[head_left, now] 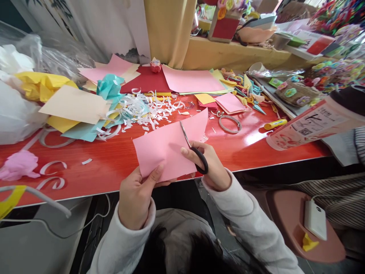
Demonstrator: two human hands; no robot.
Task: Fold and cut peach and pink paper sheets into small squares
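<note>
A sheet of pink paper [159, 146] is held over the front edge of the red table. My left hand [141, 186] pinches its lower left part, thumb on top and fingers underneath. Black-handled scissors [202, 160] are in my right hand [212, 161], with fingers wrapped about the handle. One metal blade lies over the paper, pointing up and left; the other blade is hidden, probably beneath the sheet. The paper's upper right corner rises to a point beyond the blade. My right thumb rests above the pink sheet.
White paper shreds [145, 110] and coloured sheets [194, 80] cover the table's back. A pink cup with a black lid [310, 121] stands at right, near a yellow tube [275, 124] and a ring-shaped band [230, 124]. A stool [285, 213] holds a white power bank [315, 220].
</note>
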